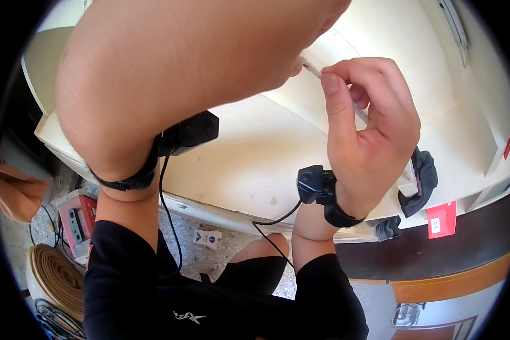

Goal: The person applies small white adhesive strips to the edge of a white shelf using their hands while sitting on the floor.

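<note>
My left hand (pixel 192 73) looms large across the upper left, close in front of me. Most of its fingers are out of sight beyond the top edge; one fingertip shows near the narrow edge of a white board (pixel 311 67). Right of it, my right hand (pixel 374 119) is raised with its thumb and index fingertip together at that same edge. I cannot make out what, if anything, lies in this pinch. Behind both hands stands white furniture (pixel 238 153) with panels and compartments. Each wrist carries a black strapped device with a cable.
Dark cloth (pixel 425 180) hangs by the furniture, near grey cloth (pixel 388 228) and a red card (pixel 442 220). A metal handle (pixel 456 28) is at upper right. Lower left are a red-and-white box (pixel 79 212), a brown coiled roll (pixel 54 277) and cables (pixel 54 320). A packet (pixel 207 238) lies on the floor.
</note>
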Demonstrator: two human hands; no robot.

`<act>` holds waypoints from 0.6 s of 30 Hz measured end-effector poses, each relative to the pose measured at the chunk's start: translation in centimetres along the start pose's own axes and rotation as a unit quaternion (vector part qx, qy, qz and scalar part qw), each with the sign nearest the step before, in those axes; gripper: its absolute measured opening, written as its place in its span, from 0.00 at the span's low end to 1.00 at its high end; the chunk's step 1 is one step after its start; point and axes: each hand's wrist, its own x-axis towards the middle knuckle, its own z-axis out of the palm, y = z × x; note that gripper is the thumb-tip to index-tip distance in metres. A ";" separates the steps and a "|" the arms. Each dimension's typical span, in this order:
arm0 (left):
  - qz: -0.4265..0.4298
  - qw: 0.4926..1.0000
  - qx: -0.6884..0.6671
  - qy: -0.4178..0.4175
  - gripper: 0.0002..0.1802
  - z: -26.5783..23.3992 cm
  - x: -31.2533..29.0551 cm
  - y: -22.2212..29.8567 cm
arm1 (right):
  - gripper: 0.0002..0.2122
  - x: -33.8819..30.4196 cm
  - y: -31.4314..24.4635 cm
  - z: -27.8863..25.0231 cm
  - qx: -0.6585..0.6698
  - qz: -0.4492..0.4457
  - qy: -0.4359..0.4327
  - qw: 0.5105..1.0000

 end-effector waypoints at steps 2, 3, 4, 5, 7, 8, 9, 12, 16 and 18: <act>-0.002 1.000 0.006 0.009 0.15 -0.5 -0.2 0.3 | 0.03 0.2 -0.5 0.5 -0.018 -0.007 0.011 1.000; 0.001 1.000 0.006 0.013 0.14 -0.3 -0.1 0.2 | 0.04 0.0 -0.5 0.8 -0.033 -0.005 0.012 0.999; 0.002 1.000 0.005 0.015 0.14 0.0 -0.1 0.3 | 0.05 0.0 -0.6 1.2 -0.055 -0.001 0.009 0.998; 0.004 1.000 0.003 0.020 0.14 0.2 -0.3 0.5 | 0.05 -0.2 -0.4 1.3 -0.076 -0.008 0.000 0.997; 0.002 1.000 0.008 0.029 0.13 0.3 -0.2 0.8 | 0.05 -0.4 0.2 1.3 -0.116 -0.034 -0.019 0.992; 0.004 0.999 0.007 0.031 0.13 0.5 -0.3 0.9 | 0.04 -0.5 0.5 1.1 -0.130 -0.041 -0.032 0.990; 0.001 0.999 0.011 0.036 0.13 0.3 -0.3 1.0 | 0.04 -0.3 0.5 0.9 -0.139 -0.052 -0.041 0.988; -0.004 0.999 0.019 0.045 0.12 -0.1 -0.3 1.6 | 0.01 0.1 0.2 0.6 -0.135 -0.054 -0.063 0.987; -0.007 0.998 0.031 0.053 0.11 -0.4 -0.5 1.6 | 0.05 0.3 0.1 0.4 -0.109 -0.046 -0.076 0.990; -0.003 0.998 0.030 0.060 0.11 -0.3 -0.5 1.5 | 0.05 0.2 0.2 0.3 -0.110 -0.045 -0.074 0.990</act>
